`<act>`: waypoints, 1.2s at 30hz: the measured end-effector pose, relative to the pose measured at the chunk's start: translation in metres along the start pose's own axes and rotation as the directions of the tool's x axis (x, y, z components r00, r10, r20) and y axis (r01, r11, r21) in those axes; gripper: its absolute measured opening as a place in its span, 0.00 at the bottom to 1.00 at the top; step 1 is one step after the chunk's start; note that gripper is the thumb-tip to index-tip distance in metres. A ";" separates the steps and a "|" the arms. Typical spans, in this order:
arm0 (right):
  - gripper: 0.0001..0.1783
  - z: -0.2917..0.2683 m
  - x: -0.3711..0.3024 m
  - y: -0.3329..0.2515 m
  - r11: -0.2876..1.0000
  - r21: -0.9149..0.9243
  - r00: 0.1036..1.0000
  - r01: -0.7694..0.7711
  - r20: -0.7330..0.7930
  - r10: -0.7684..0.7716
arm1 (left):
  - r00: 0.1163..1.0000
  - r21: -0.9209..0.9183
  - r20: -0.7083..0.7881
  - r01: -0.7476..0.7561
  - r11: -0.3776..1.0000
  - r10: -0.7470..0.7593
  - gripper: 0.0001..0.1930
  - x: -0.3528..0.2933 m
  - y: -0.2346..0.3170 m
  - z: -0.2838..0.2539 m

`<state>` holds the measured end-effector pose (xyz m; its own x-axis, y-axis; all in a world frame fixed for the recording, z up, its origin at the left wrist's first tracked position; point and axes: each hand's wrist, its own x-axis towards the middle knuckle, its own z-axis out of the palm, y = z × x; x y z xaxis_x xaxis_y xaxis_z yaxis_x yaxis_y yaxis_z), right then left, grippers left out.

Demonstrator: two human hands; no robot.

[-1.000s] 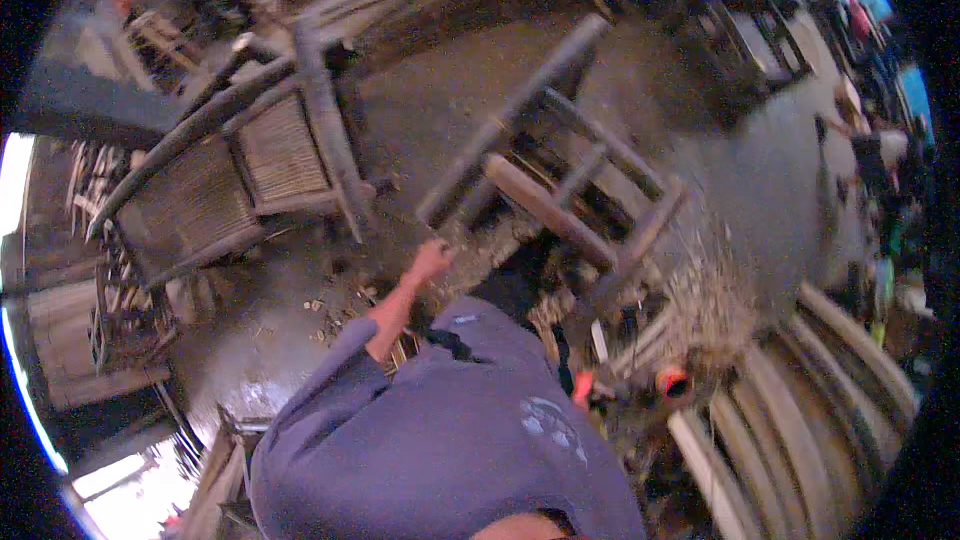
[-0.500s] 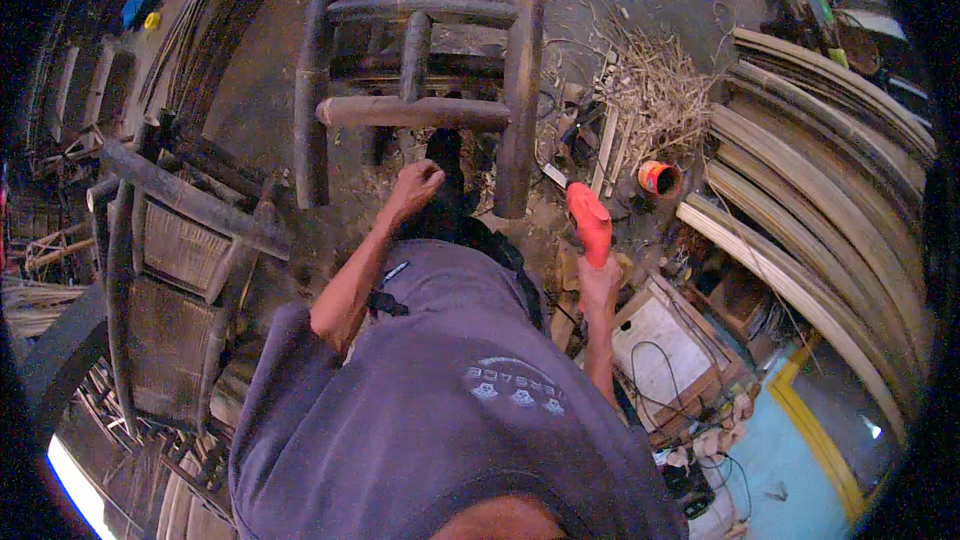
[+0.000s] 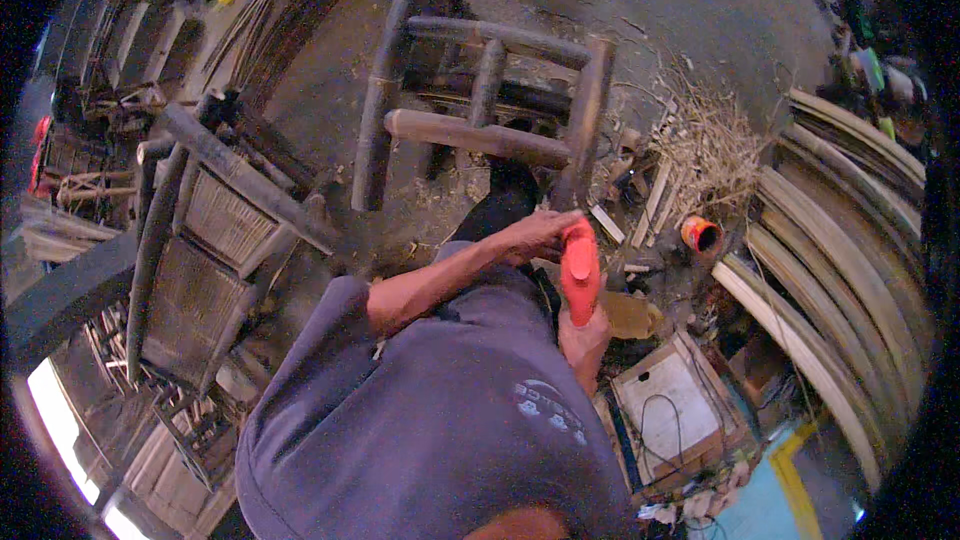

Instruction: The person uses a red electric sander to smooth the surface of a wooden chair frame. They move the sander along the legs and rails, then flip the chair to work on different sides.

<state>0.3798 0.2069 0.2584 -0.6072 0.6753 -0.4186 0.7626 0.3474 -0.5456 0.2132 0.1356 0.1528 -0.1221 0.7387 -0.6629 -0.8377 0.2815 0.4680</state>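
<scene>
Nr dk frame [image 3: 475,132], hands [image 3: 584,338] @ red tool [image 3: 580,280].

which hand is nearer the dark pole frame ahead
Left: the left hand, at the far end of the red tool, is just below the frame in the picture; the right hand, lower on the tool, is farther away.

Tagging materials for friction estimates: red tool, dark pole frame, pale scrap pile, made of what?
Red tool: likely moulded plastic, smooth; even, saturated colour.
Dark pole frame: probably bamboo or wood, dull brown; round poles.
Pale scrap pile: likely bamboo or wood slivers, seemingly unfinished; straw-coloured, thin strands.
</scene>
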 end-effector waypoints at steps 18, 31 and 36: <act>0.23 0.036 -0.052 0.163 0.783 -0.044 0.784 -0.621 -0.058 0.619 | 0.796 0.876 0.257 0.047 -0.480 0.548 0.40 0.095 0.004 -0.126; 0.26 0.207 -0.048 0.367 0.683 0.049 0.682 -0.729 0.139 0.718 | 0.926 0.891 -0.231 0.078 0.446 0.299 0.36 0.165 0.033 -0.145; 0.44 0.294 0.031 0.446 0.704 0.048 0.704 -0.709 -0.009 0.710 | 0.933 0.265 -0.359 0.110 0.958 -0.008 0.37 0.166 0.043 -0.177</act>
<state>0.6355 0.1914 -0.2114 0.1162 0.7281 -0.6755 0.9564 -0.2655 -0.1217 0.0622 0.1616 -0.0404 -0.2984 0.4672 -0.8323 -0.6752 0.5130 0.5300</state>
